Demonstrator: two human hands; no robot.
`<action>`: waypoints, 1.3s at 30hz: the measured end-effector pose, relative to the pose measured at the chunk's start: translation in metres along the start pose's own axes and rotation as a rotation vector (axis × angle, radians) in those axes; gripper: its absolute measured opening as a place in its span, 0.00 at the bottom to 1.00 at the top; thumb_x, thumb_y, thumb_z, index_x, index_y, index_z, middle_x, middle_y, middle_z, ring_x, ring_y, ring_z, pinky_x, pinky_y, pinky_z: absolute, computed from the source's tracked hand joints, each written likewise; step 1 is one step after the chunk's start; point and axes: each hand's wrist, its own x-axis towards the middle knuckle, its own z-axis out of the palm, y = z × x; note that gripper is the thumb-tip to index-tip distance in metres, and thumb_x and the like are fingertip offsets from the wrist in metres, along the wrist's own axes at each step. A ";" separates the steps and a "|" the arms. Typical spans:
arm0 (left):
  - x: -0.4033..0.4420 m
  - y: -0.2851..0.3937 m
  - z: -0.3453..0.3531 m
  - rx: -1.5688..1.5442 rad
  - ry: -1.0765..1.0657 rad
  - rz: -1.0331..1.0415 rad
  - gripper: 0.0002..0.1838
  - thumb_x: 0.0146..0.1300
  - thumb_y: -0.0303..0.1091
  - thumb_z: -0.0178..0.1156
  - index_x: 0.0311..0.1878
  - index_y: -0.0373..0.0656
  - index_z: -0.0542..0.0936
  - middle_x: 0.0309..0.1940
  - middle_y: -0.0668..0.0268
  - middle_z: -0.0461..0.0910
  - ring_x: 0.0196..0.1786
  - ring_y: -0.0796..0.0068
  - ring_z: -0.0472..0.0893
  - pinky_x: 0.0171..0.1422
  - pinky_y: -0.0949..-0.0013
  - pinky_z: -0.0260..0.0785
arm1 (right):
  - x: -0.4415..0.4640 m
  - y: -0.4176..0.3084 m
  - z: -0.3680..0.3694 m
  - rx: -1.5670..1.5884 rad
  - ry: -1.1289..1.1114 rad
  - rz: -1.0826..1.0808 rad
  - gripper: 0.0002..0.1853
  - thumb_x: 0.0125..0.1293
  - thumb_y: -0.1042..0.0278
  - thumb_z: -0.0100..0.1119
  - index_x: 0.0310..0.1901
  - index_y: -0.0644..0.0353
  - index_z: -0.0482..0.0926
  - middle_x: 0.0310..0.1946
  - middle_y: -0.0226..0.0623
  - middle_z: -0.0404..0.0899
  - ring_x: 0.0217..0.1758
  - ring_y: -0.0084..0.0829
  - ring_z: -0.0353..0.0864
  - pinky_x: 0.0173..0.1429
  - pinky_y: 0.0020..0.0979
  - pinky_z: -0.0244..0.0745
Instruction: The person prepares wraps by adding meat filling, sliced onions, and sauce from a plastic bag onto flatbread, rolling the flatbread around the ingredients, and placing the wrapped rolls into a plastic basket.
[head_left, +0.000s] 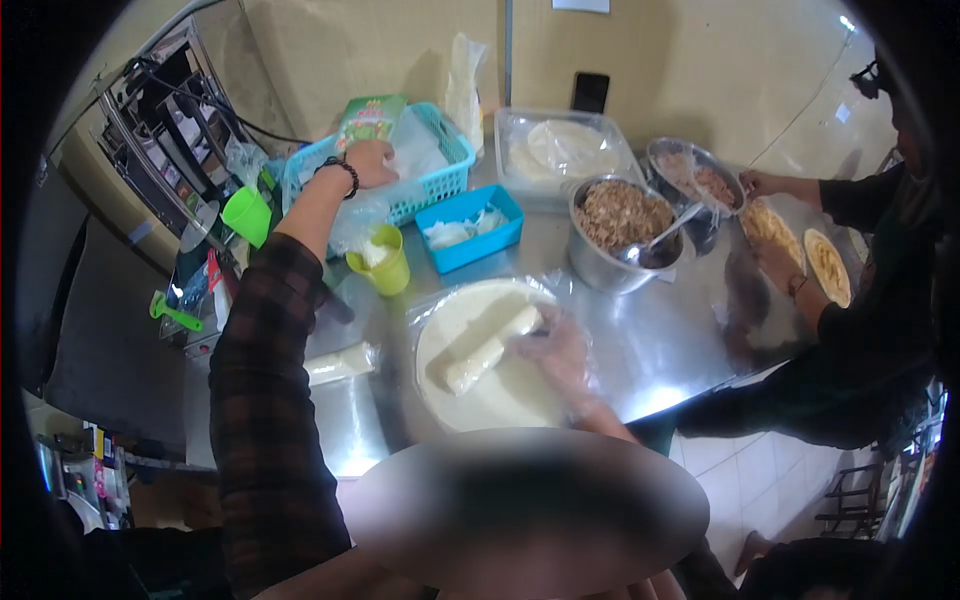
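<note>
My right hand point(560, 352) grips the upper right end of a pale rolled flatbread point(490, 350), which looks wrapped in clear plastic. The roll lies slanted over a stack of round flatbreads point(450, 400) with plastic film around its edge. My left hand point(370, 163), with a dark bead bracelet at the wrist, reaches into a light-blue basket point(455, 152). Clear plastic sheets point(418, 150) and a green packet point(372, 118) are beside that hand. Its fingertips are partly hidden, and I cannot make out whether they hold anything.
Another wrapped roll point(340, 364) lies left of the stack. Behind stand a yellow-green cup point(388, 275), a blue tray point(470, 255), a pot of filling point(610, 270) with a spoon, and a clear container of flatbreads point(510, 125). At right, a co-worker's hands touch filling-covered flatbreads point(828, 268).
</note>
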 end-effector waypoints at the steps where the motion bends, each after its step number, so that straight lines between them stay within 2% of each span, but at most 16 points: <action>1: 0.002 -0.004 0.004 -0.001 -0.024 -0.003 0.25 0.45 0.42 0.64 0.46 0.38 0.80 0.42 0.49 0.81 0.49 0.54 0.80 0.55 0.59 0.71 | 0.004 0.001 0.003 -0.107 0.058 -0.088 0.27 0.50 0.54 0.66 0.45 0.69 0.78 0.37 0.51 0.80 0.45 0.40 0.79 0.50 0.37 0.72; 4: -0.002 0.001 0.008 0.090 -0.019 0.084 0.18 0.51 0.38 0.59 0.45 0.40 0.80 0.41 0.47 0.80 0.48 0.51 0.79 0.56 0.55 0.69 | 0.021 0.005 0.000 -0.137 -0.079 -0.080 0.30 0.50 0.50 0.66 0.47 0.68 0.77 0.43 0.53 0.79 0.50 0.45 0.78 0.55 0.40 0.70; 6: -0.010 0.021 -0.016 0.150 0.234 -0.151 0.13 0.54 0.31 0.55 0.41 0.37 0.81 0.39 0.46 0.80 0.44 0.48 0.80 0.51 0.56 0.72 | 0.023 0.000 0.000 -0.168 -0.078 -0.060 0.33 0.50 0.50 0.66 0.51 0.68 0.74 0.46 0.54 0.78 0.52 0.47 0.77 0.57 0.40 0.69; 12: -0.041 0.043 -0.061 -0.045 0.602 -0.017 0.11 0.57 0.26 0.54 0.42 0.37 0.81 0.36 0.48 0.80 0.42 0.48 0.80 0.48 0.55 0.73 | 0.019 -0.030 0.023 -0.183 -0.117 0.043 0.41 0.50 0.54 0.67 0.63 0.65 0.61 0.55 0.55 0.72 0.60 0.48 0.71 0.62 0.40 0.65; 17: -0.102 0.083 -0.086 -0.203 0.556 0.111 0.09 0.56 0.28 0.58 0.40 0.38 0.81 0.34 0.50 0.81 0.39 0.51 0.81 0.45 0.58 0.73 | 0.028 -0.019 0.041 -0.046 -0.150 -0.064 0.37 0.49 0.63 0.67 0.61 0.63 0.62 0.55 0.51 0.71 0.59 0.44 0.72 0.61 0.37 0.68; 19: -0.125 0.089 -0.093 -0.181 0.580 0.097 0.09 0.55 0.29 0.60 0.39 0.39 0.81 0.32 0.51 0.81 0.38 0.52 0.81 0.44 0.59 0.73 | 0.030 -0.001 0.052 0.279 -0.087 -0.083 0.32 0.51 0.69 0.65 0.59 0.61 0.64 0.51 0.44 0.72 0.54 0.40 0.74 0.59 0.36 0.70; 20: -0.135 0.092 -0.097 -0.225 0.594 0.115 0.09 0.55 0.30 0.62 0.38 0.37 0.81 0.29 0.53 0.81 0.34 0.60 0.81 0.41 0.65 0.73 | 0.028 0.002 0.055 0.287 -0.127 -0.088 0.32 0.51 0.69 0.65 0.59 0.61 0.64 0.51 0.44 0.72 0.54 0.40 0.74 0.59 0.36 0.70; 21: -0.145 0.096 -0.101 -0.271 0.609 0.134 0.10 0.55 0.31 0.65 0.37 0.36 0.81 0.27 0.56 0.81 0.29 0.69 0.82 0.38 0.71 0.72 | 0.023 -0.002 0.053 0.526 -0.129 -0.003 0.30 0.52 0.71 0.64 0.58 0.59 0.65 0.49 0.42 0.72 0.52 0.38 0.74 0.57 0.35 0.71; 24: -0.173 0.113 -0.113 -0.242 0.601 0.128 0.09 0.55 0.33 0.66 0.33 0.36 0.80 0.22 0.60 0.79 0.25 0.74 0.78 0.33 0.72 0.69 | 0.023 -0.001 0.040 0.909 -0.184 0.171 0.26 0.55 0.73 0.60 0.56 0.59 0.66 0.47 0.41 0.72 0.49 0.35 0.75 0.54 0.35 0.73; 26: -0.186 0.118 -0.108 -0.235 0.629 0.113 0.12 0.54 0.37 0.67 0.28 0.37 0.77 0.18 0.64 0.76 0.21 0.73 0.74 0.29 0.71 0.66 | 0.017 -0.009 0.028 1.051 -0.224 0.255 0.24 0.57 0.73 0.59 0.56 0.60 0.66 0.47 0.42 0.73 0.49 0.34 0.75 0.54 0.36 0.74; 29: -0.214 0.142 -0.086 -0.103 0.580 0.040 0.17 0.53 0.42 0.66 0.23 0.41 0.73 0.16 0.64 0.71 0.20 0.65 0.73 0.26 0.66 0.63 | -0.014 -0.012 -0.005 1.211 -0.128 0.123 0.21 0.60 0.67 0.57 0.54 0.64 0.67 0.40 0.44 0.75 0.40 0.33 0.79 0.43 0.30 0.78; 30: -0.225 0.155 -0.066 -0.057 0.570 0.048 0.17 0.54 0.43 0.65 0.21 0.42 0.71 0.15 0.65 0.69 0.20 0.64 0.72 0.27 0.64 0.62 | -0.019 0.003 -0.019 1.253 -0.090 0.201 0.21 0.60 0.65 0.55 0.53 0.65 0.67 0.37 0.44 0.75 0.34 0.32 0.79 0.37 0.27 0.78; 34: -0.284 0.220 0.024 -0.114 0.367 0.213 0.08 0.56 0.38 0.60 0.27 0.49 0.73 0.22 0.68 0.70 0.27 0.69 0.74 0.35 0.65 0.60 | -0.060 0.023 -0.060 1.410 -0.017 0.248 0.21 0.61 0.62 0.54 0.52 0.66 0.68 0.27 0.44 0.73 0.21 0.29 0.76 0.20 0.20 0.73; 35: -0.294 0.230 0.031 -0.159 0.309 0.226 0.06 0.56 0.37 0.60 0.30 0.47 0.74 0.24 0.68 0.70 0.29 0.69 0.74 0.36 0.65 0.60 | -0.070 0.029 -0.072 1.592 -0.101 0.388 0.20 0.62 0.63 0.51 0.51 0.67 0.67 0.28 0.46 0.73 0.20 0.30 0.73 0.19 0.22 0.73; 37: -0.307 0.241 0.039 -0.221 0.239 0.253 0.07 0.55 0.36 0.60 0.33 0.46 0.75 0.26 0.68 0.69 0.30 0.69 0.74 0.37 0.65 0.60 | -0.086 0.042 -0.084 1.617 -0.072 0.416 0.20 0.63 0.63 0.51 0.51 0.68 0.67 0.27 0.46 0.72 0.19 0.31 0.73 0.19 0.22 0.73; 39: -0.314 0.247 0.040 -0.266 0.179 0.203 0.14 0.53 0.32 0.60 0.44 0.41 0.76 0.32 0.63 0.74 0.34 0.63 0.74 0.39 0.63 0.63 | -0.097 0.050 -0.087 1.626 -0.019 0.414 0.20 0.63 0.64 0.51 0.50 0.71 0.67 0.29 0.49 0.72 0.20 0.35 0.74 0.19 0.24 0.75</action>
